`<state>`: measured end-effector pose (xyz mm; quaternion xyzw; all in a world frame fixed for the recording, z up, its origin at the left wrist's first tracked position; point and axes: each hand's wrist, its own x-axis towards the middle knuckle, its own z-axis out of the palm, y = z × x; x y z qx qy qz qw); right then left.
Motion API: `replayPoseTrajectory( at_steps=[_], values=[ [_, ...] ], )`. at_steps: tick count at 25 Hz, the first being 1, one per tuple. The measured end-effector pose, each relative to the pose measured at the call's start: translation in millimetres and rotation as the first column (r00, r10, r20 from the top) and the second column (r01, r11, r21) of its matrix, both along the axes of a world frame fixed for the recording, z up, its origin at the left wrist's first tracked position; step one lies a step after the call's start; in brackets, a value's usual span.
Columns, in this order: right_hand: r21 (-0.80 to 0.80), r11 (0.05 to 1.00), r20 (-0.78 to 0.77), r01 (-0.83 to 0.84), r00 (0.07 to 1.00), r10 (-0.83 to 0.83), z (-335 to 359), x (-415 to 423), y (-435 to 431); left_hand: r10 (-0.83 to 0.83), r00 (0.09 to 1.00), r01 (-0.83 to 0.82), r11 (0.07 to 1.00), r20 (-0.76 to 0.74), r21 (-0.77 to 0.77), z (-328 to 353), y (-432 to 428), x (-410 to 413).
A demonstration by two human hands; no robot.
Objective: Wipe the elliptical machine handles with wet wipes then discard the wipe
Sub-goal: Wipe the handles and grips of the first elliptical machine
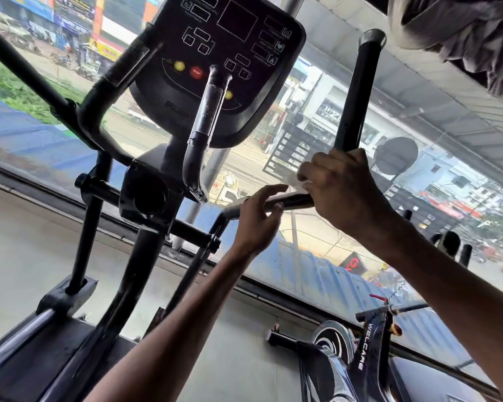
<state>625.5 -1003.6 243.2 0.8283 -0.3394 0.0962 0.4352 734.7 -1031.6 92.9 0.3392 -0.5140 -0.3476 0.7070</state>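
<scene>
The right hand [340,190], clenching the wet wipe [300,181] round the right handle [355,91], should twist while sliding (left hand [256,221] loosely open, holding nothing).

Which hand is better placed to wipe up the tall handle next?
Right. The right hand grips the wipe against the handle at its bend, just below the upright part. The left hand sits at the lower bar with loose fingers and no wipe.
</scene>
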Motion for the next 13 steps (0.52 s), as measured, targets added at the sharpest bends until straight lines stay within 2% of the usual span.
replayPoseTrajectory(
  at_steps=[4, 6, 8, 10, 13],
  values=[
    [-0.010, 0.995, -0.115, 0.102, 0.988, -0.102, 13, 2, -3, 0.041, 0.996, -0.038, 0.999, 0.082, -0.037, 0, -5, -15],
    [-0.033, 0.995, -0.245, 0.092, 0.965, -0.098, 0, 6, -1, 0.054, 0.994, -0.050, 0.998, 0.091, -0.043, 0, -6, -17],
    [0.000, 0.999, -0.294, 0.051, 0.955, -0.048, -5, 7, -3, 0.083, 0.989, -0.078, 0.996, 0.119, -0.050, 1, -3, -19],
    [0.003, 0.999, -0.262, 0.049, 0.964, -0.046, 11, 2, -11, 0.133, 0.982, -0.124, 0.990, 0.135, -0.069, 4, 0, -20],
    [0.110, 0.993, -0.084, -0.038, 0.995, 0.047, 38, -9, -22, 0.112, 0.991, -0.103, 0.989, 0.079, -0.106, 16, 4, -21]
  ],
)
